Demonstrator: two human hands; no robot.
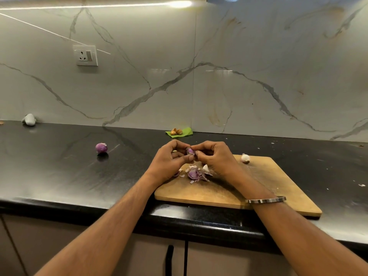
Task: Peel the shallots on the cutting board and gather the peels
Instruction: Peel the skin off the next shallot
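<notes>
The shallot, small, purple and partly skinned, is pinched between the left hand and right hand above the cutting board's far-left corner; peels lie beneath, the board's right half bare.

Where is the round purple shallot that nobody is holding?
In the head view, the round purple shallot sits alone on the black countertop, left of the wooden cutting board and both hands.

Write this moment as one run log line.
step: peeling | both hands pinch shallot above cutting board | peels on board | peeled shallot on counter
</notes>
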